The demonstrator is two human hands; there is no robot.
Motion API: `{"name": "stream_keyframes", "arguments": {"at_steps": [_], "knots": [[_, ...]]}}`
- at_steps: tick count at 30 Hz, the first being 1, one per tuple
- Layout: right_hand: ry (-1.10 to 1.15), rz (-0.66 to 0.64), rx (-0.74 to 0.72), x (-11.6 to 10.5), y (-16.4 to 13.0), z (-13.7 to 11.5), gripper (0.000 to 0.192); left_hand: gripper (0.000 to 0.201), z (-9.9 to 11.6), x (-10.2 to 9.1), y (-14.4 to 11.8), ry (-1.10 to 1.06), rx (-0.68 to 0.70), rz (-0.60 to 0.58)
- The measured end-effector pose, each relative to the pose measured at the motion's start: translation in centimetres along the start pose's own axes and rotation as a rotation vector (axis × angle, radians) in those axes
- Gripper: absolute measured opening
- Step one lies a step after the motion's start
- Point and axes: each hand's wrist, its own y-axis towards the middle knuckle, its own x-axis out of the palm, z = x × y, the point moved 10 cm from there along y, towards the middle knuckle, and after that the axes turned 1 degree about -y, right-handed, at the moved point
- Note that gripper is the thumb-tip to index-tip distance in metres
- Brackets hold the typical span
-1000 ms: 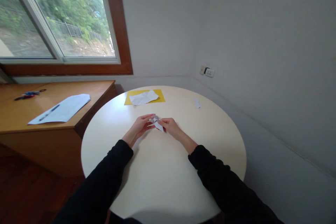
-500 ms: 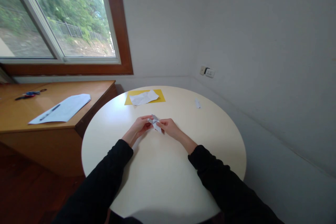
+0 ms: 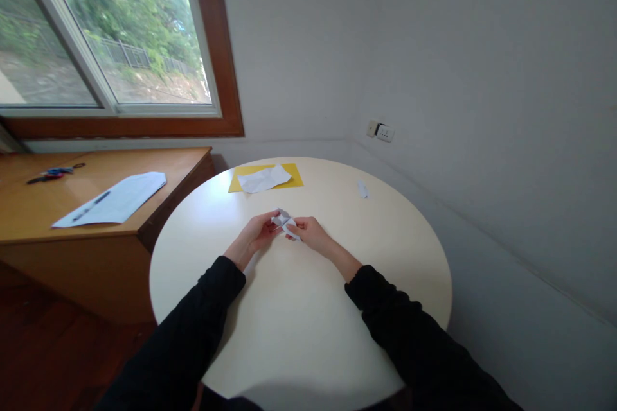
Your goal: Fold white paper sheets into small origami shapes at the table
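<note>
No writing, label, brand or number can be read anywhere. The white sheet (image 3: 112, 200) on the wooden desk (image 3: 29, 205) shows no legible print at this size, and the wall socket (image 3: 384, 133) carries no marking that can be made out — nor does any paper on the round table (image 3: 299, 308).

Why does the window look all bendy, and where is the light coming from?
Head view: the wide lens bends the window frame near the edge. Daylight comes through it from the left, so the sleeves cast soft shadows on the round table. The trees outside look blurry and pale. The folded paper between the left hand and right hand is too small for detail.
</note>
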Motion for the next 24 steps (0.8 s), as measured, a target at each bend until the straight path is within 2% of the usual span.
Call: {"name": "stream_keyframes", "arguments": {"at_steps": [6, 18, 24], "knots": [[0.001, 0.008, 0.024, -0.1, 0.2, 0.4, 0.038, 0.009, 0.0, -0.6, -0.1, -0.110, -0.028, 0.070], [0.024, 0.028, 0.013, -0.4, 0.1, 0.2, 0.042, 0.010, 0.0, -0.2, -1.1, -0.181, -0.050, 0.105], [0.071, 0.013, 0.037, -0.1, -0.1, 0.0, 0.041, 0.017, 0.4, -0.1, -1.5, -0.216, -0.038, 0.149]]}}
